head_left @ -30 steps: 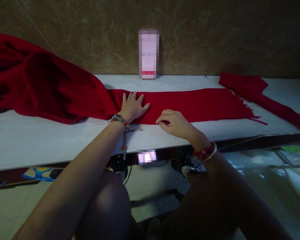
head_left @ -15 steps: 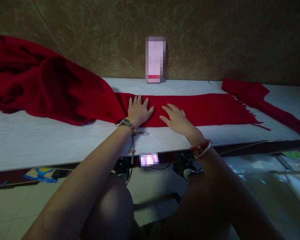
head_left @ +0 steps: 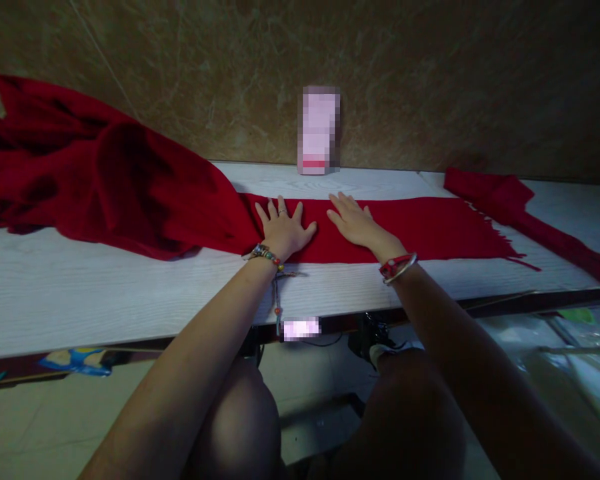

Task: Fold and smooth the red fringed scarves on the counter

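Note:
A long red scarf point(head_left: 430, 227) with a fringed right end lies flat along the white table point(head_left: 80, 300). Its left part is bunched in a heap point(head_left: 95, 180) against the wall. My left hand point(head_left: 284, 228) rests flat on the scarf with fingers spread, a ring on one finger and a beaded bracelet at the wrist. My right hand point(head_left: 357, 223) lies flat on the scarf just to the right, fingers stretched toward the wall, with red and metal bangles at the wrist. Neither hand holds anything.
A blurred pink upright object point(head_left: 319, 130) leans on the brown wall behind the scarf. A second red scarf point(head_left: 520, 207) lies at the table's right end. My knees are under the table edge. Floor clutter shows at the lower right.
My right hand went from curled at the scarf's near edge to lying flat, and slid away from me onto the cloth. My left hand stayed pressed flat in place.

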The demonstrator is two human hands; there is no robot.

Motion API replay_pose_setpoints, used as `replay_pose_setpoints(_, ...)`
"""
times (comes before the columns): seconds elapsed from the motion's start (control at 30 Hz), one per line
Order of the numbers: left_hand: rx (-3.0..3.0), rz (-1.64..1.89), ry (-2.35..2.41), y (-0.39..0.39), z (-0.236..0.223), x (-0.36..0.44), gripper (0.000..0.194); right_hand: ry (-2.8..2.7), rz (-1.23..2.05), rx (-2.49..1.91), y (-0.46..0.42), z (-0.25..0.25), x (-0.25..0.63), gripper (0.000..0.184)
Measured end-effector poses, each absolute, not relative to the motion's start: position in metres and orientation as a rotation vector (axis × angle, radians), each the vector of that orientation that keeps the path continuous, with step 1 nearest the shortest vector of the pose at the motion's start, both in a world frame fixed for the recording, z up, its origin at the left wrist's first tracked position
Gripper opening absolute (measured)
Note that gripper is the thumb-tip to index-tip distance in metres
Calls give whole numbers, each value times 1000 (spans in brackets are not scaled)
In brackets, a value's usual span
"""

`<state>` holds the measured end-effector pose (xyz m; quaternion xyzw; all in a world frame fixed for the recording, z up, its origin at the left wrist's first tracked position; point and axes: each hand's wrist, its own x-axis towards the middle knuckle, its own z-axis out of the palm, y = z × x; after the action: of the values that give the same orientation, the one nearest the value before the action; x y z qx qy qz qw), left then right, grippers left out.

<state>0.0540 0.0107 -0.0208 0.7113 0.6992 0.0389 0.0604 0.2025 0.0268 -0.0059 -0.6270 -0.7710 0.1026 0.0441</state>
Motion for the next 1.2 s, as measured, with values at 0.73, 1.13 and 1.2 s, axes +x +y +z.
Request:
replay_pose_setpoints(0.73,2355,303,2043,11,-27,52,63,-2356,191,-1743,45,-17,266,55)
replay_pose_setpoints(1.13,2296,149,1973,14,-24,51,63,-2424,195,-1861,15,-32,289,53)
replay_pose_setpoints(1.2,2284,145,1976,14,-24,51,63,-2334,162,-1964,15,-33,316,53)
